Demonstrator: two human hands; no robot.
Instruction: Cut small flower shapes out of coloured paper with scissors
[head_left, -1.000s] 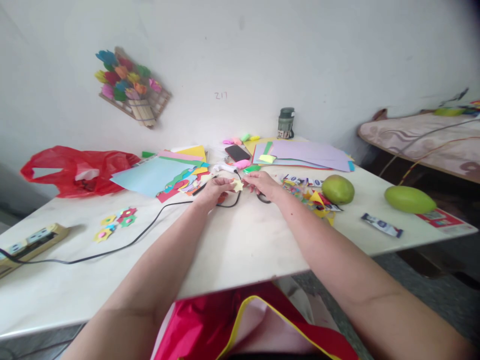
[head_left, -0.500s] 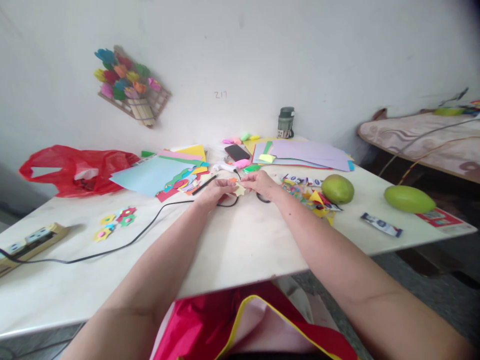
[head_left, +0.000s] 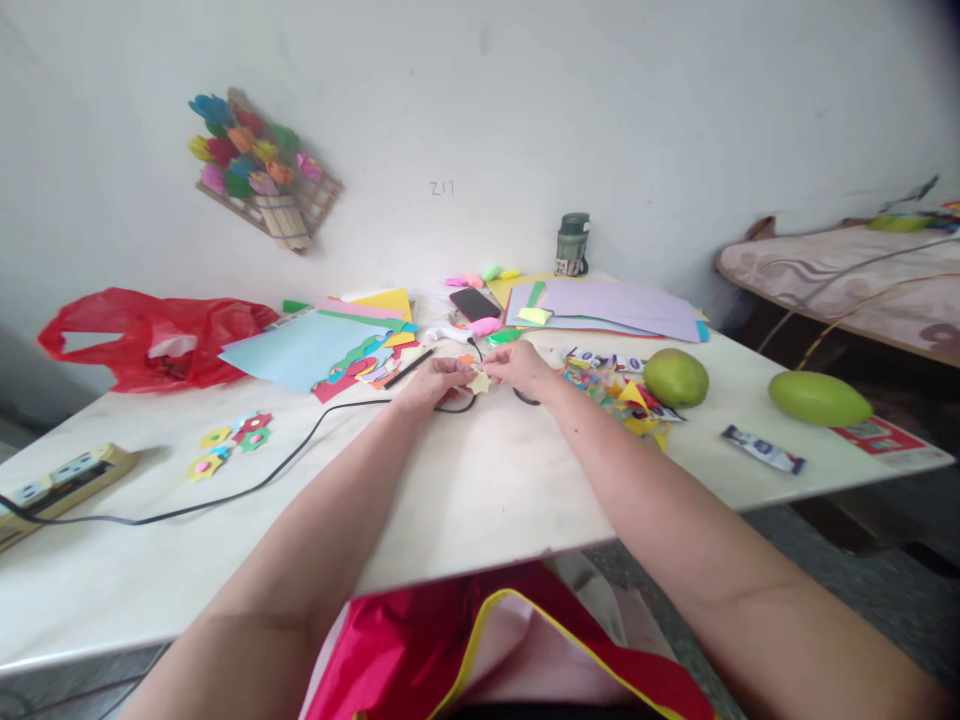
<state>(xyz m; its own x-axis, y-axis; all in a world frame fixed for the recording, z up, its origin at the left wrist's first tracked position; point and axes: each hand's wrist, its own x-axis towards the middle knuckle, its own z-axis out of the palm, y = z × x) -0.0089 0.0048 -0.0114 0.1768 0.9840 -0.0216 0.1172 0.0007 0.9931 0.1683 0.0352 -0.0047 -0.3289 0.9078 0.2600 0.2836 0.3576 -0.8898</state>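
- the left hand (head_left: 444,381) pinches the star (head_left: 481,382), a pale yellow paper cutout, at its left edge between thumb and fingers.
- the right hand (head_left: 523,366) has its fingers gathered at the star's upper right; whether they pinch it or something small on it, i cannot tell.
- the star is between the two hands, over the middle of the table (head_left: 480,470).
- a black loop (head_left: 527,398) shows just under the right hand, partly hidden.
- a cord (head_left: 262,487) runs from the power strip (head_left: 75,485) on the left to the left hand, passing partly behind it.
- just beyond the hands lie a white tool (head_left: 444,334), a pink piece (head_left: 485,326) and a green piece (head_left: 502,337), with a phone (head_left: 474,305) behind them.
- a black stick (head_left: 409,369) lies just beside the left hand, near paper scraps (head_left: 352,370) and a blue sheet (head_left: 296,350).
- further left are a red bag (head_left: 217,345) and, nearer the person, small paper flowers (head_left: 255,441).
- right of the right hand are more scraps (head_left: 636,400), then two green fruits (head_left: 676,379), well apart from each other.
- purple sheets (head_left: 630,308) lie behind, with a bottle (head_left: 572,245) upright near the wall (head_left: 480,130).
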